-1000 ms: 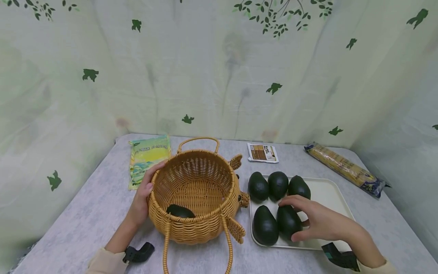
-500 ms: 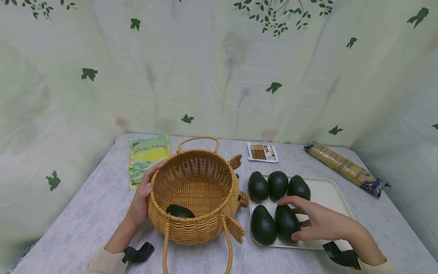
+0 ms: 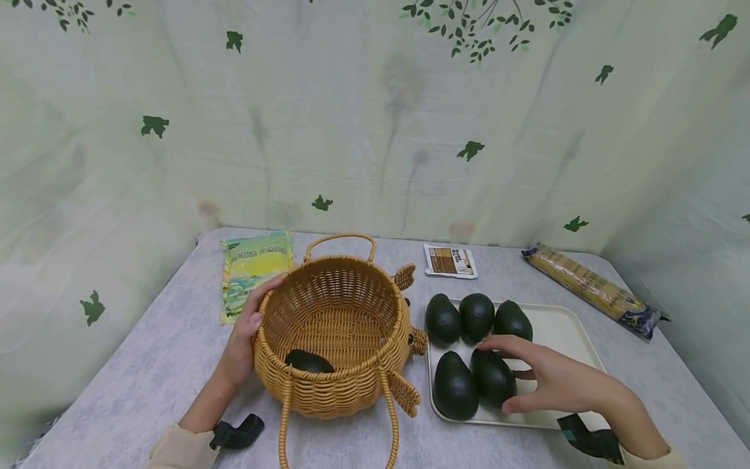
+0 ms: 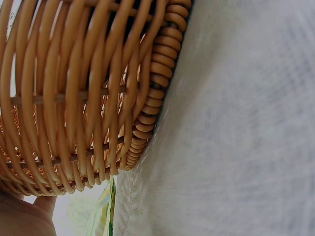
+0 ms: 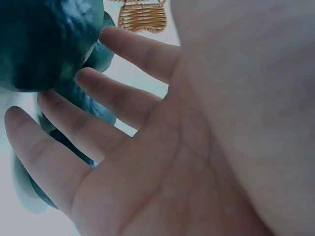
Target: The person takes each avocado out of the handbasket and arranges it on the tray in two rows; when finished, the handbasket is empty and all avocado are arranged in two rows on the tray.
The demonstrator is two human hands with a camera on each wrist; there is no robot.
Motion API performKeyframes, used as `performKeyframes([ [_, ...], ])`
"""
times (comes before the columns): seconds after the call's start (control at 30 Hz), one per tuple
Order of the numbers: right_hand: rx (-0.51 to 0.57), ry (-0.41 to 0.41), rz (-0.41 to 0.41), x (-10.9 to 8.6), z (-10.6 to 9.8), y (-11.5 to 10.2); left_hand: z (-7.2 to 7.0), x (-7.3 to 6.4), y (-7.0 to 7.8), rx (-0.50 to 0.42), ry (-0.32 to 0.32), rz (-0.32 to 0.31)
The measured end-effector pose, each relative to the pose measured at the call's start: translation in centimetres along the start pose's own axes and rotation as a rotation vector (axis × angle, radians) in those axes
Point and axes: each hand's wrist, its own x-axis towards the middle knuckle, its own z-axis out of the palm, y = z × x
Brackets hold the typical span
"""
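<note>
A round wicker basket (image 3: 334, 397) stands left of centre, with one dark green avocado (image 3: 309, 361) lying inside. My left hand (image 3: 240, 342) holds the basket by its left side at the rim; the left wrist view shows part of that hand (image 4: 29, 216) against the weave. On a cream tray (image 3: 562, 326) lie several avocados in two rows. My right hand (image 3: 556, 378) is spread around the right avocado of the near row (image 3: 493, 378), its thumb apart from it. In the right wrist view the fingers (image 5: 83, 128) look nearly straight beside a dark avocado (image 5: 44, 44).
A green and yellow packet (image 3: 254, 270) lies behind the basket's left side. Toward the back are a small white and brown packet (image 3: 450, 261) and a long golden package (image 3: 592, 286). The basket's handles arch up at the back and toward the front.
The right hand has shifted slightly right, and its thumb is a little further from the avocado. That avocado has rocked slightly. The left hand and basket have stayed in place.
</note>
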Motion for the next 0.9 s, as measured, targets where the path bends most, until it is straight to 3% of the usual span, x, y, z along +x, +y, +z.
performKeyframes([
  [0.27, -0.1, 0.053, -0.03, -0.2, -0.4, -0.4, -0.1, 0.0, 0.1, -0.008, -0.003, 0.003],
  [0.5, -0.295, 0.254, -0.109, -0.1, -0.4, -1.1, 0.0, 0.0, 0.4, -0.008, -0.002, -0.005],
  [0.63, -0.289, 0.309, -0.145, 0.2, -0.3, -1.4, 0.0, 0.1, 0.3, -0.013, -0.011, 0.003],
  [0.9, -0.231, 0.322, -0.209, 1.0, -0.8, -2.2, 0.0, 0.0, 0.2, 0.007, -0.011, 0.008],
])
